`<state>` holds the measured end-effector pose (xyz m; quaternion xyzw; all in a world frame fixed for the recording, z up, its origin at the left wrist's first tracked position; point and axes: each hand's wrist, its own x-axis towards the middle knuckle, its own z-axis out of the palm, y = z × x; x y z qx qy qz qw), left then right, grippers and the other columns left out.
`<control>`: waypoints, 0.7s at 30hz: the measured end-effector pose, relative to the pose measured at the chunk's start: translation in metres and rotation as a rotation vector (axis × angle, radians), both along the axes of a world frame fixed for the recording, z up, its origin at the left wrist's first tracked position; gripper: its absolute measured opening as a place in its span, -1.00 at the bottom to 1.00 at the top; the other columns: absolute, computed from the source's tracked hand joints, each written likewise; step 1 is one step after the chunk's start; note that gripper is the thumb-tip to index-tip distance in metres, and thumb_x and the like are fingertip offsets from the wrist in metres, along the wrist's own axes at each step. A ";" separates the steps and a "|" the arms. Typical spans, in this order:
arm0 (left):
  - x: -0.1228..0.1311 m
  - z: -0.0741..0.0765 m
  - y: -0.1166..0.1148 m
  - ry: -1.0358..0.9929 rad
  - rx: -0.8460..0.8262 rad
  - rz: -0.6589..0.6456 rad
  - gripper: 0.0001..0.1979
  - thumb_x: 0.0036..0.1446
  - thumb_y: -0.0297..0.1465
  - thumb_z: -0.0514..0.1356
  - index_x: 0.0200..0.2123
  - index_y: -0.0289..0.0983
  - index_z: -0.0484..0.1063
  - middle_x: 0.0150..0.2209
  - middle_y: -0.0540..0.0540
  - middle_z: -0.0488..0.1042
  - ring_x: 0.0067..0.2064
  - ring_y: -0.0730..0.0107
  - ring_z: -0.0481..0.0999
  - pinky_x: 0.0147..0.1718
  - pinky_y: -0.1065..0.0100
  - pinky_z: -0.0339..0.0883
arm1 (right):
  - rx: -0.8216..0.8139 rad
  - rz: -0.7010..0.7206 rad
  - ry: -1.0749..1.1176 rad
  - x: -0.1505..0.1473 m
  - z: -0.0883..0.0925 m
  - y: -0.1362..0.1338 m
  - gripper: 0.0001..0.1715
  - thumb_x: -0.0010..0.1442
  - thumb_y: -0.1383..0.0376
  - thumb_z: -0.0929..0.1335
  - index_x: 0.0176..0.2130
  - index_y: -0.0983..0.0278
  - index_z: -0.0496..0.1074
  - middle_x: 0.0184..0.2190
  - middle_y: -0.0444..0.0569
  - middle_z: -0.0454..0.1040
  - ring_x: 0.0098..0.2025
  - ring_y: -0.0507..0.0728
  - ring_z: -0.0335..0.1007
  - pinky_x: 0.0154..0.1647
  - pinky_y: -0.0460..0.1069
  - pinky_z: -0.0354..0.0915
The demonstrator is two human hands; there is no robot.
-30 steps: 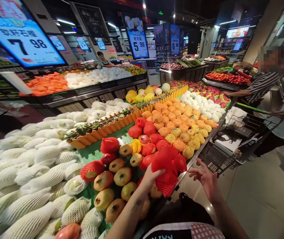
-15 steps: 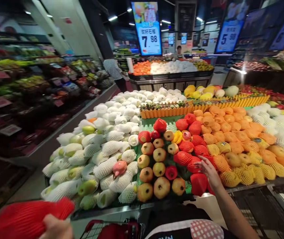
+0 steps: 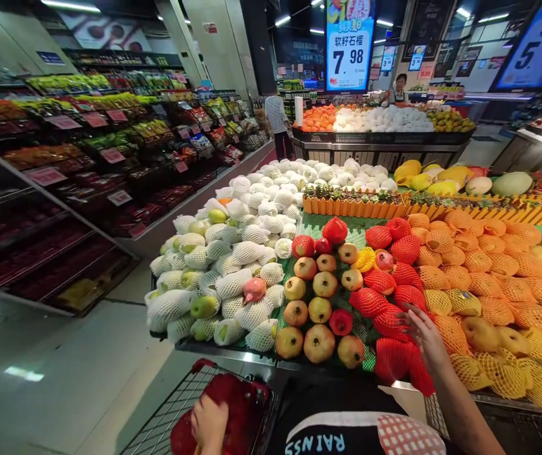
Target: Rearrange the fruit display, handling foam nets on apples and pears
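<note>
My right hand is over the right side of the pomegranate section, fingers stretched and apart, nothing held. Beneath its fingertips lie red foam-net sleeves; I cannot tell whether the fingers touch them. Bare pomegranates stand in rows left of these sleeves. Down in the shopping cart, my left hand lies against a dark red bundle, its fingers curled. What they grip, if anything, is hidden.
White-netted fruit fills the stand's left side, with orange- and yellow-netted fruit on the right. Behind runs a low orange planter fence. Packaged-goods shelves line the left aisle. Two people stand farther back, one in a striped top.
My left hand has moved from the lower left, where it held a red foam-net sleeve, into the cart. My view has turned left. My right hand stays over the red sleeves.
</note>
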<state>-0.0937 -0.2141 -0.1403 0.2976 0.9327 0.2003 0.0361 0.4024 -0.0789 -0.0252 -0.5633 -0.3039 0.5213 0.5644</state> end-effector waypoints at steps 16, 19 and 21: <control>0.005 0.038 0.214 0.098 0.268 -0.496 -0.31 0.26 -0.18 0.26 0.29 -0.51 0.27 0.23 -0.59 0.35 0.16 -0.28 0.54 0.00 -0.03 0.53 | 0.227 0.344 -0.858 -0.057 -0.029 -0.007 -0.49 0.35 -0.04 0.36 0.09 0.23 0.56 0.06 0.18 0.66 0.13 0.40 0.57 0.24 0.28 0.38; 0.016 0.051 0.205 0.091 0.413 -0.358 -0.21 0.27 -0.08 0.26 0.37 -0.48 0.21 0.29 -0.59 0.32 0.23 -0.35 0.49 0.05 -0.11 0.51 | 0.076 0.468 -1.033 -0.060 -0.031 -0.004 -0.52 0.38 0.06 0.33 0.12 0.28 0.56 0.02 0.22 0.67 0.08 0.41 0.61 0.14 0.21 0.41; 0.034 0.066 0.201 0.105 0.551 -0.382 -0.16 0.27 -0.05 0.28 0.42 -0.43 0.16 0.33 -0.56 0.30 0.32 -0.35 0.41 0.17 -0.14 0.45 | -0.032 0.567 -1.155 -0.065 -0.035 -0.005 -0.51 0.33 0.09 0.40 0.14 0.29 0.55 0.02 0.24 0.67 0.08 0.43 0.61 0.08 0.18 0.41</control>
